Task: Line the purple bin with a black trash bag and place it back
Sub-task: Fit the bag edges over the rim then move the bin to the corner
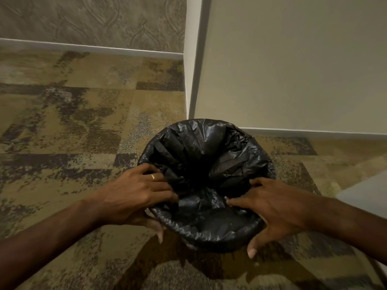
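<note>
A black trash bag [206, 162] is spread open over a round bin and folded down over its rim, so the bin's purple body is hidden. The bin stands on the carpet just in front of a wall corner. My left hand [134, 195], wearing a ring, grips the bag-covered rim on the near left, fingers inside and thumb outside. On the near right of the rim my right hand [272, 214] holds on the same way, fingertips pressing the plastic inward.
A patterned brown and olive carpet [69, 122] covers the floor. A white wall corner [193, 65] with a baseboard rises right behind the bin. A textured wall [90, 19] runs along the back left. A pale flat surface [368, 193] juts in at right.
</note>
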Action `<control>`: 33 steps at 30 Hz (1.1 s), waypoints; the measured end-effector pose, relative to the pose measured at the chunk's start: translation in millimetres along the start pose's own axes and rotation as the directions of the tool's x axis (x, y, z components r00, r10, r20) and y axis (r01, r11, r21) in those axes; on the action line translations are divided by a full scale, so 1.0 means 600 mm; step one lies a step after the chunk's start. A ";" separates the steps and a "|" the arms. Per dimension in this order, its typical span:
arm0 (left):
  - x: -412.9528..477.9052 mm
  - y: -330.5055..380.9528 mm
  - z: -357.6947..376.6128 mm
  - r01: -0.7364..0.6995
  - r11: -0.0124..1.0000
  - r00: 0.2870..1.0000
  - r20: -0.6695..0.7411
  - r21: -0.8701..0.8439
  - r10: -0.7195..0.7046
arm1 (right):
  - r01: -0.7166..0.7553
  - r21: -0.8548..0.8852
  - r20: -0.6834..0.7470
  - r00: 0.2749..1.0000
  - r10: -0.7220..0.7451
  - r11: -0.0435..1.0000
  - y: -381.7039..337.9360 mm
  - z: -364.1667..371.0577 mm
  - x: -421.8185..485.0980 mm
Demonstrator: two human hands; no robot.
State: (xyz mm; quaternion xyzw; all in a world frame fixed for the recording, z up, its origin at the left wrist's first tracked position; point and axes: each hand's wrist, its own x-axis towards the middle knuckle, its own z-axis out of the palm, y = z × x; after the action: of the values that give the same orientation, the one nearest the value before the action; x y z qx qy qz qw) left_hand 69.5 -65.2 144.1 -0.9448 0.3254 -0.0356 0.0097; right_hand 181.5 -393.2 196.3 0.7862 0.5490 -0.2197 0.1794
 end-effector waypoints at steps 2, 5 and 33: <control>0.004 0.000 -0.014 0.046 0.992 0.996 -0.073 -0.114 -0.055 | -0.014 0.107 -0.023 1.000 0.017 0.994 0.000 -0.016 -0.014; 0.019 -0.004 -0.052 0.287 0.818 0.878 -0.205 -0.499 -0.433 | -0.063 0.218 -0.162 0.982 0.100 0.974 0.010 -0.058 -0.010; 0.065 -0.071 -0.065 0.558 -0.212 0.464 0.514 -0.802 -0.721 | -0.094 0.815 0.045 0.994 0.100 0.571 -0.161 -0.056 0.122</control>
State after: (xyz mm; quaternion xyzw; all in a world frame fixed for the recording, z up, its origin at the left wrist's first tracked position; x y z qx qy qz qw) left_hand 123.3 -55.6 187.1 -0.7595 -0.2600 0.0978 -0.5883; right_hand 117.5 -285.9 180.8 0.8100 0.3431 -0.4351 -0.1920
